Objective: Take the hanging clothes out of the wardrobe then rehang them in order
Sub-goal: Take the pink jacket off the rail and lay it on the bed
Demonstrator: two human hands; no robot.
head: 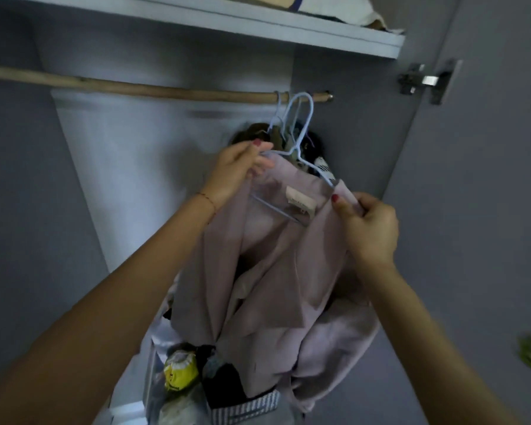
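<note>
Holding a pale pink garment [276,265] on a light blue hanger [301,139], the person works just below the right end of the wooden rail [135,87]. The left hand [236,170], at nine o'clock of the hanger, pinches its shoulder wire together with the fabric. The right hand [368,228], at four o'clock, grips the garment's collar edge between thumb and curled fingers. Behind, at twelve o'clock, other clothes [307,148] hang bunched from the rail. Below, at six o'clock, sits a striped basket [246,407] beside a yellow packet [178,371].
</note>
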